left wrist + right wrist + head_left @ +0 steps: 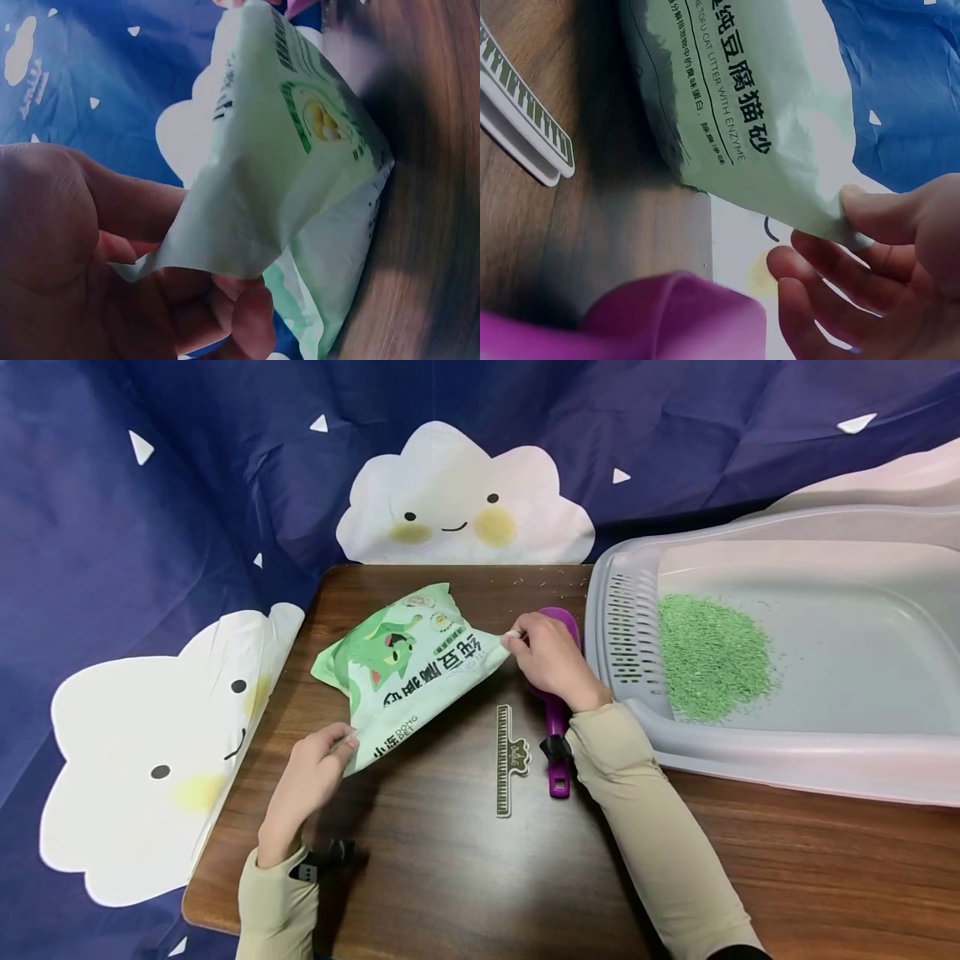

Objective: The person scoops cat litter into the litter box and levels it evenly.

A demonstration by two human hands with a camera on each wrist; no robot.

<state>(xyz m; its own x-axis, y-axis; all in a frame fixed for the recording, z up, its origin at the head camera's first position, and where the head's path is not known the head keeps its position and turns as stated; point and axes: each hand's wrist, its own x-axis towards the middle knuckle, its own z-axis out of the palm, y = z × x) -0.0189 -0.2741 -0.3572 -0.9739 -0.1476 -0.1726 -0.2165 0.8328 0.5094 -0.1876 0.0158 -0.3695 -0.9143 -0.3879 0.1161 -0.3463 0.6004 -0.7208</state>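
Note:
A light green bag of tofu cat litter [420, 660], printed with a green cat, is tilted above the wooden table. My left hand [311, 772] pinches its near left corner; in the left wrist view the thumb and fingers [127, 202] close on the thin film edge. At the bag's right corner, my right hand [558, 660] pinches the film between thumb and fingertips, as the right wrist view of the bag [780, 112] shows. Under the right hand and wrist lies a purple scoop [556, 718], partly hidden. Left of the scoop is a piano-key patterned clip [505, 760].
A grey litter box [750, 747] stands on the right, with a slotted ledge on its left side. Green pellets [712, 656] are heaped inside it. A few pellets lie scattered at the table's [420, 860] back edge. A blue cloth with clouds [465, 493] hangs behind.

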